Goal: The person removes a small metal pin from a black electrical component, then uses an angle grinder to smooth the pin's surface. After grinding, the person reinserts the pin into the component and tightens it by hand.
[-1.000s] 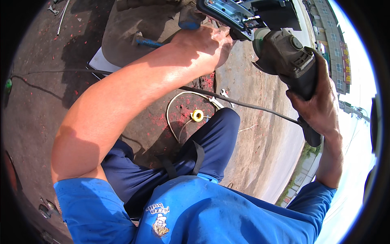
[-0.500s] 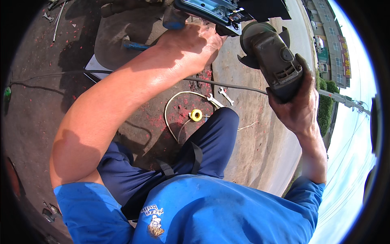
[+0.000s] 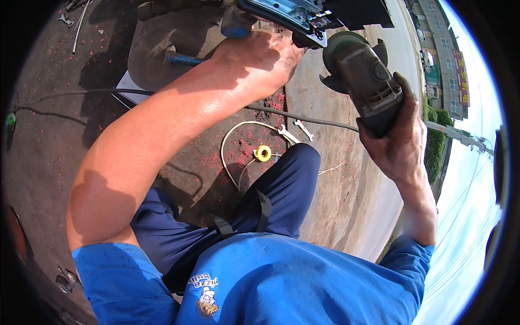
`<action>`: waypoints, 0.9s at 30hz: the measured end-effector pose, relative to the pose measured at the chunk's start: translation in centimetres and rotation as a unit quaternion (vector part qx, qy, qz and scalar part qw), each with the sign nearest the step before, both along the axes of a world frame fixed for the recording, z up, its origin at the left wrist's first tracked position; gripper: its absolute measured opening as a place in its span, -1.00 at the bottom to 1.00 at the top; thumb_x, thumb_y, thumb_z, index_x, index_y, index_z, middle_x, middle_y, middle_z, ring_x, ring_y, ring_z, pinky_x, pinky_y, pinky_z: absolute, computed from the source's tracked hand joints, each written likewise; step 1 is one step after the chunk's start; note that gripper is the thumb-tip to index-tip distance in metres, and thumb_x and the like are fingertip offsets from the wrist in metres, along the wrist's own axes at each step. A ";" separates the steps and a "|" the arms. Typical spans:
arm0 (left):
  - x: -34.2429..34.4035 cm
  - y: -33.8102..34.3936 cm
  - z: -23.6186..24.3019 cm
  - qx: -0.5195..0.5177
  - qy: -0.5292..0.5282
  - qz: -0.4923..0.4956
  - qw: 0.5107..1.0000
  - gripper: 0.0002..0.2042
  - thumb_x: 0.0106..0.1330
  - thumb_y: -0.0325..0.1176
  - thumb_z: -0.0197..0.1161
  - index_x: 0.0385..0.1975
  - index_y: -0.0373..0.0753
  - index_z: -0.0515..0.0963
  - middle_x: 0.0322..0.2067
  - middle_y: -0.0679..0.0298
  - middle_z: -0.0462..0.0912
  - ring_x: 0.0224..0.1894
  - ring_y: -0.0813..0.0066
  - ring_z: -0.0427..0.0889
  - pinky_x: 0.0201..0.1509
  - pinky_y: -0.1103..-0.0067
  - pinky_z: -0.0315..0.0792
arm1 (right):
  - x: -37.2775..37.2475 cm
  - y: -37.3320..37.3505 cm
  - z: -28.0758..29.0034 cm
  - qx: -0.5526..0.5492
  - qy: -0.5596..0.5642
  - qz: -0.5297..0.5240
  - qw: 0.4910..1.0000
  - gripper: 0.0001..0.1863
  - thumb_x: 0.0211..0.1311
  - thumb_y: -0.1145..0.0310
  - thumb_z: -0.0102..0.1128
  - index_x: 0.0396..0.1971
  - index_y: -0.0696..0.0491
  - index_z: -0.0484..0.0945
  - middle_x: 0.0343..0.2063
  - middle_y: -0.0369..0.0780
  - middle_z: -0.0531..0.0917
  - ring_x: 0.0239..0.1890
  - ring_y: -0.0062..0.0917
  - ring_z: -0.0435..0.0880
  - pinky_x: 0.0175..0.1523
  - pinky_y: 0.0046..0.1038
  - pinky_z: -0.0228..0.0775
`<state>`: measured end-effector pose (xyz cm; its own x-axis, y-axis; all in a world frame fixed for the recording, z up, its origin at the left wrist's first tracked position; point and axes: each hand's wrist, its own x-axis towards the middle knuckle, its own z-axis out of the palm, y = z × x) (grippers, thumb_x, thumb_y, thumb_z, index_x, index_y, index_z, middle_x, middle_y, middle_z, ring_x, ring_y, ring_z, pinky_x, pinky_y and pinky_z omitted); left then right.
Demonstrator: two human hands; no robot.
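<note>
In my right hand (image 3: 395, 143) is a dark, worn angle grinder (image 3: 370, 78), gripped round the rear of its body with the thumb along its side. Its disc (image 3: 338, 49) and curved guard face up and left, toward my other hand. My left hand (image 3: 268, 57) reaches across to the top middle, curled into a fist-like grip. A black and metal device (image 3: 292, 16) covers its fingers, so what they hold is hidden. Close beside that hand is the blue-ended stub of a thick pipe-like part (image 3: 236, 24). The disc's edge and my left hand look apart.
A black cable (image 3: 303, 114) runs across the ground behind my left forearm toward the grinder. Two open-end wrenches (image 3: 304, 130), a yellow tape roll (image 3: 262, 153) and a pale loop of cord (image 3: 223, 143) lie by my knee. A blue-ended metal part (image 3: 181, 58) sits farther left.
The whole view has shifted very slightly. Both hands keep the same pose, and the grinder stays in my right hand.
</note>
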<state>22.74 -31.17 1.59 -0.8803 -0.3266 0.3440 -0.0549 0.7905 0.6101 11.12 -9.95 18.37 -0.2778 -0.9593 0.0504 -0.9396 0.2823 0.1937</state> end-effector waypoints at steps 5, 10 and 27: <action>-0.3 0.0 -0.7 0.005 0.008 0.007 1.000 -0.58 0.56 -0.06 -0.11 0.20 -0.08 0.54 -0.07 0.01 0.72 0.04 -0.02 0.67 0.15 0.19 0.52 | -1.1 1.1 -0.8 -0.058 -0.016 0.012 0.998 -0.01 0.00 0.36 0.55 0.42 0.05 0.13 -0.03 0.03 0.69 -0.05 0.00 0.75 0.02 -0.13 0.65; -0.7 0.0 0.4 0.019 -0.042 0.018 0.999 -0.50 0.55 0.11 -0.20 0.32 0.08 0.46 0.14 0.12 0.66 0.17 0.02 0.60 0.29 0.25 0.44 | -3.4 2.4 -2.4 -0.091 -0.034 0.027 0.995 0.06 0.00 0.39 0.56 0.45 0.07 0.04 0.04 0.05 0.65 0.03 -0.09 0.73 0.08 -0.16 0.61; -1.2 -0.9 -1.5 -0.162 0.060 -0.004 0.985 -0.39 0.23 -0.61 0.21 0.34 -0.21 0.32 0.17 0.01 0.57 0.02 -0.08 0.65 0.09 0.25 0.56 | -6.5 3.7 -6.9 -0.190 -0.149 0.043 0.969 -0.02 -0.04 0.48 0.53 0.35 0.16 0.08 0.04 0.04 0.60 0.08 -0.18 0.70 0.13 -0.24 0.56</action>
<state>21.53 -32.05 0.13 -0.8288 -0.1759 0.5313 0.0090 0.9450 0.3270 4.65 -6.23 11.44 -0.2534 -0.9078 0.3343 -0.9612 0.1972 -0.1931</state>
